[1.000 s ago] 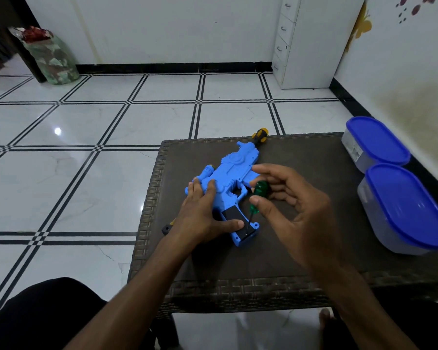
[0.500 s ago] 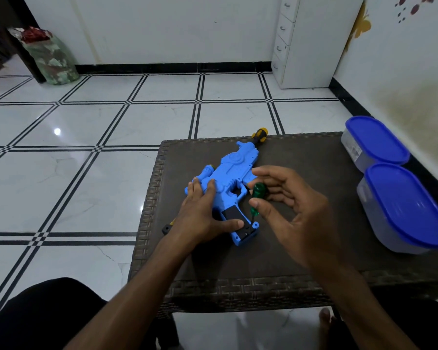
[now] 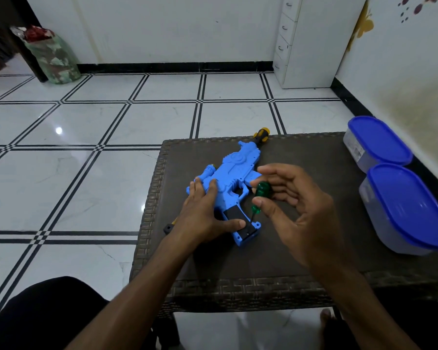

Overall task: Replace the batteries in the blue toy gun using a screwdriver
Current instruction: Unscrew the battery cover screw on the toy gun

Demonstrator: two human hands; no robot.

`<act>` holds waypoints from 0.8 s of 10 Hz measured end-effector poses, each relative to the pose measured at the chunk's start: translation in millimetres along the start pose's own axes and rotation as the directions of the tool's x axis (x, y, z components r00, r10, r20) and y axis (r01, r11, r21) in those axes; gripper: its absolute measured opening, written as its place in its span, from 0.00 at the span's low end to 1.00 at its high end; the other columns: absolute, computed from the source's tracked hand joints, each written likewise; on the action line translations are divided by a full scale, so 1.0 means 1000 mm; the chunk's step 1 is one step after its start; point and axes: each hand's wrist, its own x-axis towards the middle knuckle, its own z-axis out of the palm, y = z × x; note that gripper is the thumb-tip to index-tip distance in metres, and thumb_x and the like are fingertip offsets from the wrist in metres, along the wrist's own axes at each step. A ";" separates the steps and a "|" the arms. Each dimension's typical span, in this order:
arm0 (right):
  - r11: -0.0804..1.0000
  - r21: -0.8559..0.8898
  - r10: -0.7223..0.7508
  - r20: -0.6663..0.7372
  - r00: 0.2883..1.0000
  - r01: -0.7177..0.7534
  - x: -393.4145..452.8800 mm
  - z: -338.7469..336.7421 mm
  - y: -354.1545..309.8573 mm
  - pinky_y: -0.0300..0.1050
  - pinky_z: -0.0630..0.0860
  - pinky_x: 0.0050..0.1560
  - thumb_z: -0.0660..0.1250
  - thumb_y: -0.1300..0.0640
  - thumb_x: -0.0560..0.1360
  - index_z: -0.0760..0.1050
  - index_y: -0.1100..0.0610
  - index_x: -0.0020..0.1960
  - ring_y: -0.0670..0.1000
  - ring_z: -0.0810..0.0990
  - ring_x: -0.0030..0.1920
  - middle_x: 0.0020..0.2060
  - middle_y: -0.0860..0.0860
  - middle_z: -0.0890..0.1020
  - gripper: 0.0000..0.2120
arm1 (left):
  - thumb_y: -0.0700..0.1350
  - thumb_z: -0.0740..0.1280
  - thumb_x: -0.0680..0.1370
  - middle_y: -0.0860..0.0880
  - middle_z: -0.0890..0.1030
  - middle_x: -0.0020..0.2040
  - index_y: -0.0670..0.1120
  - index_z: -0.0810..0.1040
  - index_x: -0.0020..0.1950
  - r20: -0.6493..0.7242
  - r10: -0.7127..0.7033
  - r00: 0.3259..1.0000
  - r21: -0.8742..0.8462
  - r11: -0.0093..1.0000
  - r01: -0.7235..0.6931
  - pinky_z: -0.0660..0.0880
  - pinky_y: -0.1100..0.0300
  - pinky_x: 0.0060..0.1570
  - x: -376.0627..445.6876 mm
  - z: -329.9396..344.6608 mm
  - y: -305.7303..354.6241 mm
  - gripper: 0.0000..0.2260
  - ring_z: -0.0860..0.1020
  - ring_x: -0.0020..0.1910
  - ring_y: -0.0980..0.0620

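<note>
Head view: the left hand (image 3: 202, 213) lies spread flat on the blue toy gun (image 3: 228, 188), thumb beside the black battery cover (image 3: 238, 218), likely pinning it against twisting. The right hand (image 3: 301, 208) pinches the green screwdriver (image 3: 259, 195) by fingertips, tip down at the cover's edge, presumably at its screw. The gun rests on the dark wicker table (image 3: 301, 248); two blue-lidded containers (image 3: 402, 203) stand clear at the right.

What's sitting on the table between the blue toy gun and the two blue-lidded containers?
In the head view, the right hand holding the green-handled screwdriver fills the stretch between the blue toy gun and the containers; otherwise it is bare table.
</note>
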 end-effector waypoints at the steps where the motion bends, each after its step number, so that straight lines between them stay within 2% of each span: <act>1: 1.000 0.024 0.016 -0.003 1.000 -0.016 0.000 0.000 0.001 0.38 0.79 0.55 0.74 0.68 0.71 0.74 0.55 0.63 0.45 0.83 0.55 0.51 0.48 0.83 0.22 | 0.64 0.72 0.69 0.44 0.34 0.78 0.49 0.41 0.80 -0.005 0.002 1.000 -0.001 1.000 -0.002 0.44 0.52 0.75 0.000 0.000 0.000 0.53 0.34 0.77 0.47; 3: 1.000 -0.009 -0.007 0.012 1.000 0.007 0.000 0.000 0.001 0.39 0.79 0.55 0.74 0.68 0.72 0.74 0.56 0.62 0.45 0.83 0.55 0.52 0.49 0.83 0.22 | 0.64 0.71 0.69 0.44 0.34 0.78 0.49 0.40 0.80 0.006 -0.006 1.000 0.003 1.000 0.006 0.44 0.51 0.75 0.001 0.000 0.000 0.53 0.34 0.77 0.47; 5: 1.000 -0.012 -0.012 0.018 1.000 0.012 -0.001 0.000 0.000 0.38 0.79 0.55 0.73 0.70 0.72 0.77 0.60 0.60 0.43 0.83 0.54 0.52 0.49 0.84 0.18 | 0.64 0.71 0.69 0.44 0.34 0.78 0.49 0.41 0.80 0.003 -0.001 1.000 0.010 1.000 0.001 0.45 0.51 0.75 0.000 0.000 0.000 0.52 0.34 0.77 0.47; 8: 1.000 0.004 -0.011 0.012 1.000 0.011 -0.001 0.000 -0.002 0.37 0.79 0.55 0.74 0.70 0.71 0.76 0.60 0.60 0.44 0.83 0.54 0.52 0.49 0.84 0.19 | 0.64 0.71 0.69 0.44 0.34 0.78 0.49 0.41 0.80 0.004 0.000 1.000 0.003 1.000 0.000 0.44 0.51 0.75 0.000 0.000 0.000 0.52 0.34 0.77 0.46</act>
